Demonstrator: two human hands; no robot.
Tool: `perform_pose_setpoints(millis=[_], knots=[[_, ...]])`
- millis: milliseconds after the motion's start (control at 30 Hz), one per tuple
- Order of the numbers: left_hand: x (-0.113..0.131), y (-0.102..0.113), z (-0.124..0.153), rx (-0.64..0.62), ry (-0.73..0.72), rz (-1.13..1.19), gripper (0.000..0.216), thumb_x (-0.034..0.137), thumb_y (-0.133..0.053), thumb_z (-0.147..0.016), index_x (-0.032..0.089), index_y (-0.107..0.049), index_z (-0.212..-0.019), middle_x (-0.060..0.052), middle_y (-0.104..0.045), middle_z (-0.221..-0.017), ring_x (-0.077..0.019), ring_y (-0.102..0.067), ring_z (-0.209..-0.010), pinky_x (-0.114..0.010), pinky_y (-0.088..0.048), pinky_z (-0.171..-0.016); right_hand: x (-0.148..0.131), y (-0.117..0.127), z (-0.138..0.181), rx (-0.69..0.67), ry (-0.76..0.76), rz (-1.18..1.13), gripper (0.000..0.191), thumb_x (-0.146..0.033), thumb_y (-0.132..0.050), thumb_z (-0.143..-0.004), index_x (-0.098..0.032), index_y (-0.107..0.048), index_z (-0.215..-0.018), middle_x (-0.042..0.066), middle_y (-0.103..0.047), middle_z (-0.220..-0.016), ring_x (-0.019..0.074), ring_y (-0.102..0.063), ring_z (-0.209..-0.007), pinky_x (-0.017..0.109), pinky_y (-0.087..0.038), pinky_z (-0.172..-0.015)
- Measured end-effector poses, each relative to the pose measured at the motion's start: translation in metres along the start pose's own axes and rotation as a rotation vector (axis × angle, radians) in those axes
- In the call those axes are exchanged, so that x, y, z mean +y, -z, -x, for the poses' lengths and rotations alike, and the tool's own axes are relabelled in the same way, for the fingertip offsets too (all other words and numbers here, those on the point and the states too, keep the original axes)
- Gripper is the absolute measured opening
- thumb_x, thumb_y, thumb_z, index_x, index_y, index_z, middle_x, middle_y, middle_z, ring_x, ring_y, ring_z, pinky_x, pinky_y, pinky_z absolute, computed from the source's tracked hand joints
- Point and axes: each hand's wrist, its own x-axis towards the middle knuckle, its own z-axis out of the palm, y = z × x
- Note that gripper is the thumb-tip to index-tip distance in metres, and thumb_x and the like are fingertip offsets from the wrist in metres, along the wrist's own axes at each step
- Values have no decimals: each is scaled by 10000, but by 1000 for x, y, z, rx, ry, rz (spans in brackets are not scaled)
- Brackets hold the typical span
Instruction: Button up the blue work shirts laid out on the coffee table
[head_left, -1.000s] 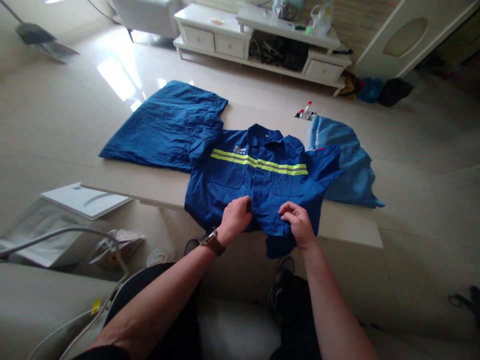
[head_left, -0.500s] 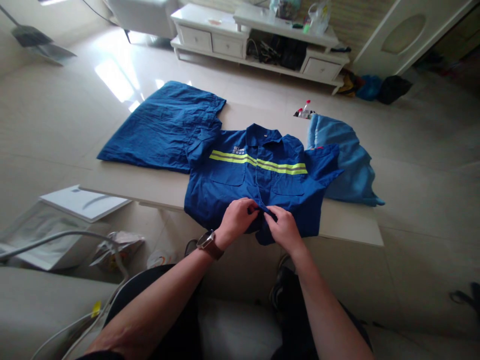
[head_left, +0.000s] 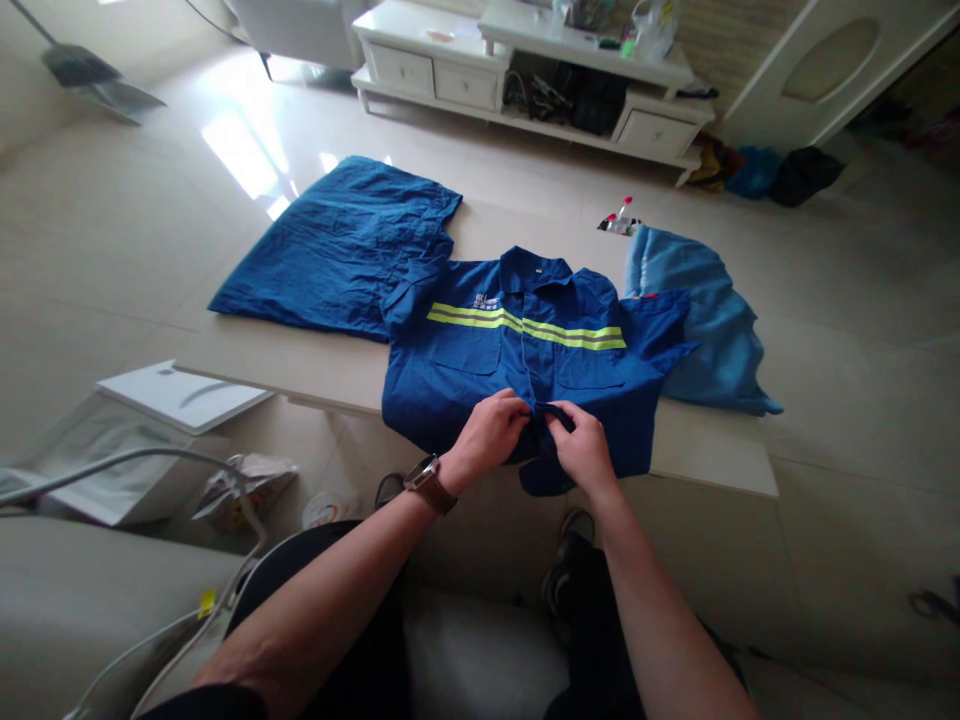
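Note:
A dark blue work shirt (head_left: 480, 375) with a yellow reflective stripe across the chest lies front-up on a pale table (head_left: 315, 365). Its hem hangs slightly over the near edge. My left hand (head_left: 491, 435), with a watch on the wrist, pinches the shirt's front opening near the hem. My right hand (head_left: 579, 447) pinches the other side of the same opening, and the fingertips of both hands almost meet at the centre.
A second dark blue garment (head_left: 341, 245) lies spread at the table's far left. A light blue cloth (head_left: 701, 320) is heaped at the right. Small bottles (head_left: 619, 220) stand at the far edge. A white cabinet (head_left: 525, 70) stands beyond.
My right hand moved left along the hem to meet my left hand at the shirt's front opening. The hanging part of the hem has been drawn up a little.

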Motion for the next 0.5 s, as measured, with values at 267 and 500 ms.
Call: perform_pose_setpoints(millis=[267,500], knots=[[2,12,5,-208,-63,-224,268,108,-562,-828,242,-770,-930,-44,-718,-901,-178,-659,-783,-272,-479,-724,-5,-4,0,66,22,127,173,-277,-532,-816,-220,-694,-840,73,-754,-892,250,-674,-859,350,-481,-830],[-15,25,4,-422,149,-350,112,367,-738,-779,256,-739,-770,-41,-724,-763,-214,-678,-713,-289,-445,-652,-9,5,1,17,21,-111,95,-231,-478,-712,-234,-466,-618,-8,-517,-684,173,-493,-697,304,-380,-687]])
